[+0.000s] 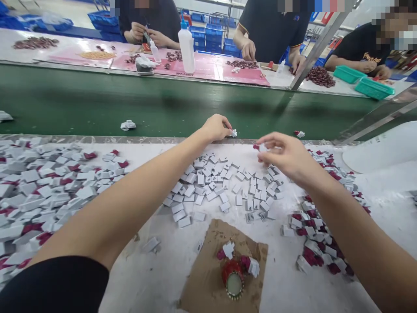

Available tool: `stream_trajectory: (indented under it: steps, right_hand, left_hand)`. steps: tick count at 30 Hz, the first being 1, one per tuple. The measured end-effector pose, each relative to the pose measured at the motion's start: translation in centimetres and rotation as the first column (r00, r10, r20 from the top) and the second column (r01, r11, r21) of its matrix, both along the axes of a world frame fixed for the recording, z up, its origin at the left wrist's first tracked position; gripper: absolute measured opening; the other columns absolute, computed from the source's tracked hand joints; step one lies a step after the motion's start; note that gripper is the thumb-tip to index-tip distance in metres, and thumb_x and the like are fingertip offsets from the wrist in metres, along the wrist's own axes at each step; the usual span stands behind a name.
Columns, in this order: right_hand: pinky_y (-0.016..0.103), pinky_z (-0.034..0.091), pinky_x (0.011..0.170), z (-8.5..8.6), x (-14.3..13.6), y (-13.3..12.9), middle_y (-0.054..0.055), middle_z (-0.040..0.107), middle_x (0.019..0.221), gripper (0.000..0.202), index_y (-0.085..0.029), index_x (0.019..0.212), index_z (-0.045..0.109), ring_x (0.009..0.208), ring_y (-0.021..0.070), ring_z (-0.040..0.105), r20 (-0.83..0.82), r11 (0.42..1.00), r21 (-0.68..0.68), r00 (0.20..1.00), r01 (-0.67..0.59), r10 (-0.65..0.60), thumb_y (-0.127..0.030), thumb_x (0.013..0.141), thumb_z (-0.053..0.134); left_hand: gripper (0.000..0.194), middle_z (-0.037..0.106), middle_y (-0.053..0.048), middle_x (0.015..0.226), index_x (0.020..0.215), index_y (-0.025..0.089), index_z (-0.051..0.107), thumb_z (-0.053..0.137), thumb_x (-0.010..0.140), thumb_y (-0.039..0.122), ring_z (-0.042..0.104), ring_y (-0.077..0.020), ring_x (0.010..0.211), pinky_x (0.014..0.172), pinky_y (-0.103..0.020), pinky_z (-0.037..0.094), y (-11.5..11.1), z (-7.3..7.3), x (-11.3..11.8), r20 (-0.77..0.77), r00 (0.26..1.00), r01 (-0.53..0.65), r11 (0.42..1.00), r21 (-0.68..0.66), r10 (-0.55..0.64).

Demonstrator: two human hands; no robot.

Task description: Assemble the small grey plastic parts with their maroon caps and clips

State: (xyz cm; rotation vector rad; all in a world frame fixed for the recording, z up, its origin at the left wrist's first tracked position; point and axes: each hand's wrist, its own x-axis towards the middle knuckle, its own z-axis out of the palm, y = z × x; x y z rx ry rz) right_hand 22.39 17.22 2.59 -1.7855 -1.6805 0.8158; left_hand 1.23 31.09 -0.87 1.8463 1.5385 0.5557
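Beyond the cardboard [208, 265], the left hand [215, 127] pinches a white piece [234, 133] and the right hand [285, 153] a maroon-and-white part [260, 148], both at fingertips, likely because each is small.

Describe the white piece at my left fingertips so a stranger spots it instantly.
Find the green belt crossing the scene. The left hand is at its near edge, with the white piece at its fingertips. That hand touches this piece, unlike the other bits on the belt.

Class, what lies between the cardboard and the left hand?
In the head view, loose white pieces on the tabletop lie between the cardboard and left hand.
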Motion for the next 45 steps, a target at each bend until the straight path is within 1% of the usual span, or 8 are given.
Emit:
stream_trajectory:
  steps: [4,9,14,21,27,31,36,45]
  right_hand:
    - [0.031,0.072,0.065,0.0,2.0,-10.5,0.009,0.087,0.102,0.032,-0.03,0.121,0.089,0.079,0.0237,0.085,-0.065,0.998,-0.016,0.996,-0.061,0.06,-0.055,0.107,0.075]
    - [0.022,0.073,0.088,-3.7,2.5,-21.6,0.005,0.088,0.119,0.014,-0.035,0.11,0.09,0.107,0.023,0.089,-0.072,0.981,0.193,0.997,0.01,0.005,-0.038,0.108,0.076]
    - [0.02,0.073,0.088,-6.9,2.2,-27.2,0.006,0.089,0.124,0.027,-0.031,0.13,0.083,0.106,0.0227,0.091,0.082,0.958,0.28,0.996,-0.057,0.036,-0.023,0.105,0.076]
    - [0.029,0.076,0.087,-7.5,2.2,-29.2,0.01,0.089,0.116,0.023,-0.027,0.118,0.083,0.101,0.0275,0.091,0.21,0.929,0.351,0.977,-0.122,0.049,-0.016,0.103,0.07]
    - [0.034,0.076,0.087,-7.2,1.8,-29.6,0.008,0.087,0.117,0.02,-0.03,0.118,0.08,0.103,0.0289,0.089,0.101,0.943,0.329,0.995,-0.059,0.026,-0.018,0.105,0.071]
    - [0.03,0.074,0.071,-6.0,0.5,-28.9,0.005,0.087,0.115,0.016,-0.035,0.114,0.079,0.098,0.0281,0.089,-0.095,0.963,0.267,0.996,0.029,-0.004,-0.022,0.105,0.074]
    - [0.033,0.072,0.076,-3.8,-2.3,-26.7,0.003,0.085,0.105,0.018,-0.035,0.11,0.082,0.095,0.0254,0.086,-0.264,0.962,0.263,0.965,0.078,-0.007,-0.02,0.105,0.074]
    - [0.035,0.074,0.077,-3.9,-4.0,-25.3,0.004,0.088,0.104,0.015,-0.035,0.108,0.09,0.094,0.0263,0.086,-0.419,0.991,0.132,0.907,0.024,0.034,-0.026,0.103,0.079]
  left_hand:
    - [0.017,0.08,-0.014,0.113,0.107,0.02,0.082,0.081,0.09,0.022,0.069,-0.039,0.124,0.109,-0.047,0.055,-2.8,1.6,-0.9,-0.154,0.988,0.047,0.995,0.082,-0.034]
    - [0.022,0.077,-0.017,0.117,0.099,0.019,0.08,0.074,0.098,0.04,0.063,-0.0422,0.125,0.11,-0.054,0.052,-9.7,2.0,-2.5,-0.412,0.892,0.277,0.945,0.174,-0.186]
    - [0.022,0.081,-0.016,0.094,0.084,0.019,0.077,0.069,0.097,0.034,0.067,-0.0421,0.113,0.103,-0.055,0.055,-12.5,0.9,-2.1,-0.496,0.848,0.296,0.943,0.153,-0.186]
    - [0.02,0.087,-0.01,0.109,0.101,0.023,0.084,0.07,0.095,0.036,0.077,-0.0306,0.096,0.085,-0.041,0.06,-14.9,2.1,-2.9,-0.262,0.953,0.195,0.969,0.153,-0.151]
    - [0.023,0.087,-0.009,0.105,0.108,0.03,0.083,0.079,0.092,0.046,0.08,-0.029,0.093,0.073,-0.037,0.063,-22.2,2.3,-7.3,0.126,0.991,0.028,0.999,0.046,-0.034]
    - [0.019,0.084,-0.007,0.109,0.109,0.031,0.081,0.076,0.097,0.044,0.077,-0.0285,0.093,0.078,-0.04,0.062,-28.1,1.3,-9.4,0.059,0.996,-0.074,0.99,0.124,0.067]
    - [0.015,0.081,-0.002,0.106,0.118,0.032,0.076,0.071,0.104,0.035,0.071,-0.0251,0.084,0.079,-0.039,0.059,-33.7,-0.7,-11.6,-0.168,0.971,-0.128,0.966,0.225,0.168]
    - [0.011,0.083,-0.006,0.118,0.118,0.028,0.072,0.065,0.108,0.029,0.075,-0.0307,0.109,0.097,-0.045,0.06,-36.2,-2.3,-11.6,-0.172,0.974,-0.093,0.949,0.301,0.15]
